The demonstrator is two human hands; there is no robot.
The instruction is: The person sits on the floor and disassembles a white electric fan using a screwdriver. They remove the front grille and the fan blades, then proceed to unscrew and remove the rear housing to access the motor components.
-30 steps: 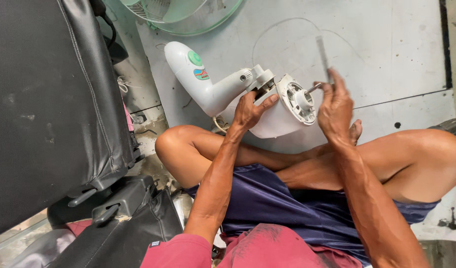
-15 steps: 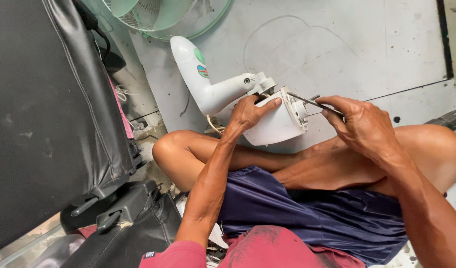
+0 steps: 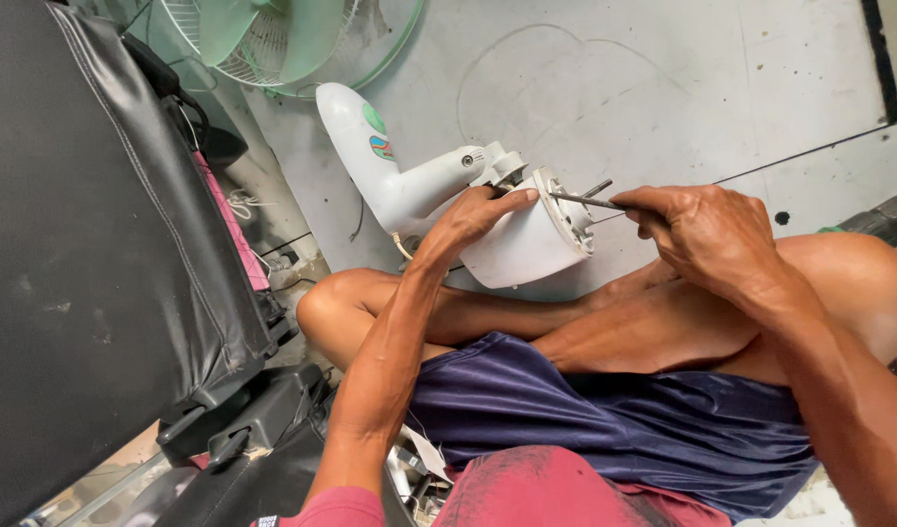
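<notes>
Left hand [image 3: 473, 217] of mine clasps the white fan motor housing [image 3: 527, 244]; right hand [image 3: 707, 234], beside it, pinches a thin metal tool [image 3: 580, 199] against its face.

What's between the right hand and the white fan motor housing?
Head view: a thin metal tool spans the gap from the right hand to the face of the white fan motor housing, which the left hand steadies.

Bare arms, bare legs, simple clothes.
The person wears dark blue shorts [image 3: 605, 420] and a faded red shirt [image 3: 556, 493] with short sleeves; both hands are bare.
</notes>
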